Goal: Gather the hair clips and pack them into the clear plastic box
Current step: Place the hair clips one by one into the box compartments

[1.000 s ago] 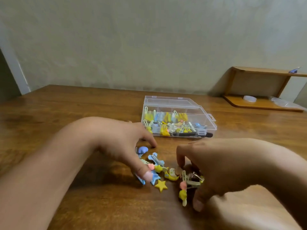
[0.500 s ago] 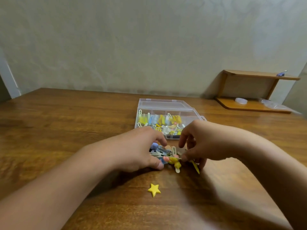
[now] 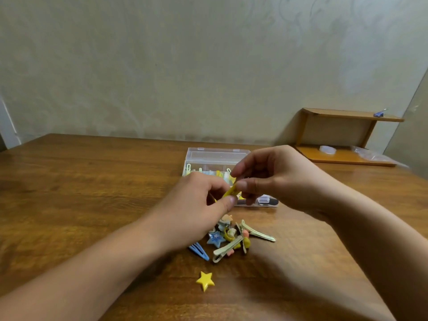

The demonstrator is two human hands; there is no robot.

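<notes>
2 hands meet on 1 yellow clip (image 3: 230,192), raised above the table (image 3: 92,193) just in front of the clear plastic box (image 3: 216,156). Your left hand (image 3: 199,202) pinches the clip's lower end between thumb and curled fingers; your right hand (image 3: 273,179) nips its upper end with thumb and forefinger, the other fingers loosely bent. The clip's long axis runs on a slant, low at your left, rising toward your right and toward the box.

The box sits directly beyond both hands with its lid back, and coloured clips already lie in its compartments; your right hand partly hides its near edge. Your right hand looks the nearer of the 2 to the opening, so carrying the clip forward probably falls to it, with the left letting go first.

The remaining pile of clips (image 3: 234,237) lies on the table below your hands, on your side of them, with a blue clip (image 3: 199,250) at its left edge. 1 yellow star (image 3: 205,280) sits apart, closer to you still. A wooden shelf (image 3: 342,135) stands far right.
</notes>
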